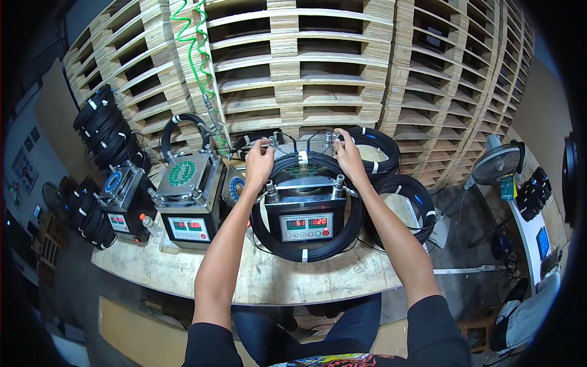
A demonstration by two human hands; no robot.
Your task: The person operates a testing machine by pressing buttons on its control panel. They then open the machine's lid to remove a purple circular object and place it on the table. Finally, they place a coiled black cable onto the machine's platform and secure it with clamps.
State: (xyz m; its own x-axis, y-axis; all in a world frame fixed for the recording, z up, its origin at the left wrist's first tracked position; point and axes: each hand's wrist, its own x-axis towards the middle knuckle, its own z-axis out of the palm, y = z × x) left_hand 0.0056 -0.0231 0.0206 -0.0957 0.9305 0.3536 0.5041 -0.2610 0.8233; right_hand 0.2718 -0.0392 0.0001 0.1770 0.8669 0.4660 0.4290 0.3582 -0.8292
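- Room, left: pale wall (23,162), then piled black cable coils (105,125) beside the desk (153,269), too tangled to count.
- Middle: desk top is worn pale wood, scuffed, front edge curved by the lens; stacked wooden pallets (333,66) fill the space behind; green spiral air hose (194,58) hangs in front of them.
- Right: grey floor (455,258), one fan (498,162) by the pallets.
- Count, desk left to right: three boxy machines with lit red displays: left machine (125,205) with blue disc on top, second machine (183,211) with green ring pattern, centre machine (285,211).
- One orange-capped bottle (150,225) between first two.
- One upright coil (166,137) behind second machine.
- Two hands on centre machine: left hand (260,160) at rear left post (271,141), right hand (347,154) at rear right post (328,138). Each grip narrow, fingers bent at its post; can't tell how firmly closed.
- One big coil (330,249) loops around centre machine, two white tape bands, top and bottom.
- Two more coils right of it: rear coil (391,147), front coil (426,205).
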